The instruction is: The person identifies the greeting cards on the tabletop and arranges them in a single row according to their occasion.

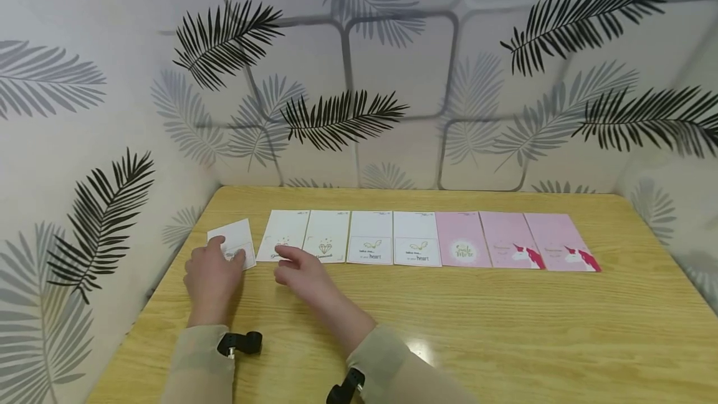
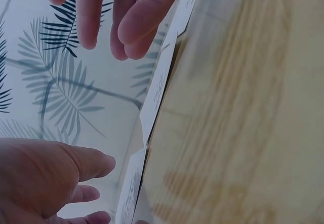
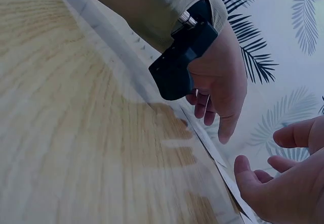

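Note:
At the left end of the table, my left hand (image 1: 213,274) holds a white card (image 1: 232,232) between thumb and fingers. The card sits at a slant, its printed lower part partly covered by the hand. To the right, my right hand (image 1: 307,276) hovers with loosely bent fingers and nothing in its grasp. Just beyond its fingertips lie two white cards with a gold diamond print, the left card (image 1: 285,226) and the right card (image 1: 328,226). In the right wrist view, the left hand (image 3: 223,80) shows thin card edges by its fingers.
The row continues rightward with two white heart cards (image 1: 371,223), a pink card (image 1: 457,229) with a glowing round print, and two pink unicorn cards (image 1: 507,229). They lie flat on the wooden table (image 1: 477,329). A leaf-patterned wall (image 1: 392,73) stands behind and at both sides.

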Demonstrator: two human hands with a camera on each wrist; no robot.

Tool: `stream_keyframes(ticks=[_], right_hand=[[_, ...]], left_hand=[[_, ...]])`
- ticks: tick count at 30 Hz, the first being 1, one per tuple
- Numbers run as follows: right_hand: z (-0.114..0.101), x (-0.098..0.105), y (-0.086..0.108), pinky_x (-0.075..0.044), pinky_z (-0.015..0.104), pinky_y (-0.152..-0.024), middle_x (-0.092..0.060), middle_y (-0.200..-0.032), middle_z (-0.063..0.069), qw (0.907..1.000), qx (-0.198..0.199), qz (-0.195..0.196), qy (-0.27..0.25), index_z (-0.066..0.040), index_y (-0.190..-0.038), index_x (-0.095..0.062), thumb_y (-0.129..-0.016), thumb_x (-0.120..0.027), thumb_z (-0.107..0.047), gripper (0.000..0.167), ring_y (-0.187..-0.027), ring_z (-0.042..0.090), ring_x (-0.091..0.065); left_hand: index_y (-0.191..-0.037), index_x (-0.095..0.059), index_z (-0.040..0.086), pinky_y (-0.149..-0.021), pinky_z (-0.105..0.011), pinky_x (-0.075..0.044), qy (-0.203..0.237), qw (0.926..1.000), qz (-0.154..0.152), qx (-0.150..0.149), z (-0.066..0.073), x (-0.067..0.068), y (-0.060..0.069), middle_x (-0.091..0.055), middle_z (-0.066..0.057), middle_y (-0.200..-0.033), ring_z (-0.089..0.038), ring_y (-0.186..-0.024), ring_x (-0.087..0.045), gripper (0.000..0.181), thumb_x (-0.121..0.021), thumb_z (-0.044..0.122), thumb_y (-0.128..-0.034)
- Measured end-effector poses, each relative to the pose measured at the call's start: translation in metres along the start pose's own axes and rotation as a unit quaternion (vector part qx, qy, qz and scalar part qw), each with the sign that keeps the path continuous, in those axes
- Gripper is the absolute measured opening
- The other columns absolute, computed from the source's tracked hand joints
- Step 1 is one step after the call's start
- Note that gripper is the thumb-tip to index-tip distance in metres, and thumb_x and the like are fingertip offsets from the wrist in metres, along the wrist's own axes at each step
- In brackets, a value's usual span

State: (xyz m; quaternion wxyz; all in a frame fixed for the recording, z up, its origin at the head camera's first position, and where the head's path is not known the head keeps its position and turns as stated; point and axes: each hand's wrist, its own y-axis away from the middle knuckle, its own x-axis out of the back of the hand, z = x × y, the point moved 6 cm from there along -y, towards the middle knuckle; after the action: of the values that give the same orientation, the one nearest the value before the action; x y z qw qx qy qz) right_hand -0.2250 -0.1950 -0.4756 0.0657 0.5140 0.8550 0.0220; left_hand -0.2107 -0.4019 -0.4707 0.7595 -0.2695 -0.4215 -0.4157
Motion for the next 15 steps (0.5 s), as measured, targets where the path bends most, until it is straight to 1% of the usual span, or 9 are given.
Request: stream_keyframes(ticks=[5,8,12,15], right_hand=[[0.004,-0.008,0.001,-0.053,0.039,-0.109,-0.065,-0.151,0.017,0.9998,-0.014,0.001,0.016,-0.007,-0.155,-0.063,-0.098,-0.07,-0.007,0.057,-0.14,0.025,-0.062],[0.007,-0.012,0.002,-0.052,0.04,-0.111,-0.066,-0.15,0.016,0.9994,-0.022,0.002,0.028,-0.007,-0.155,-0.064,-0.098,-0.071,-0.008,0.057,-0.14,0.026,-0.063],[0.011,-0.016,0.004,-0.051,0.042,-0.114,-0.067,-0.15,0.014,0.9991,-0.031,-0.002,0.029,-0.008,-0.155,-0.064,-0.099,-0.072,-0.009,0.057,-0.141,0.026,-0.062],[0.014,-0.019,0.004,-0.051,0.043,-0.114,-0.067,-0.15,0.013,0.9992,-0.035,-0.005,0.02,-0.008,-0.155,-0.064,-0.1,-0.073,-0.009,0.056,-0.141,0.026,-0.061]], left_hand=[[-0.158,-0.045,-0.004,-0.104,-0.08,-0.037,-0.003,0.9996,-0.006,0.028,-0.013,-0.001,-0.003,-0.044,-0.046,-0.148,-0.068,-0.134,-0.041,0.071,-0.063,0.039,-0.1058],[-0.16,-0.042,-0.006,-0.105,-0.08,-0.035,-0.003,0.9992,-0.008,0.038,-0.017,-0.002,-0.003,-0.042,-0.048,-0.149,-0.069,-0.135,-0.039,0.075,-0.064,0.04,-0.1054],[-0.16,-0.04,-0.007,-0.105,-0.079,-0.035,-0.012,0.9991,-0.011,0.039,-0.017,-0.002,-0.002,-0.041,-0.05,-0.148,-0.069,-0.133,-0.039,0.079,-0.065,0.041,-0.1041],[-0.161,-0.038,-0.006,-0.103,-0.08,-0.035,-0.023,0.9992,-0.012,0.032,-0.015,-0.001,0.0,-0.042,-0.05,-0.146,-0.069,-0.131,-0.039,0.083,-0.067,0.044,-0.1025]])
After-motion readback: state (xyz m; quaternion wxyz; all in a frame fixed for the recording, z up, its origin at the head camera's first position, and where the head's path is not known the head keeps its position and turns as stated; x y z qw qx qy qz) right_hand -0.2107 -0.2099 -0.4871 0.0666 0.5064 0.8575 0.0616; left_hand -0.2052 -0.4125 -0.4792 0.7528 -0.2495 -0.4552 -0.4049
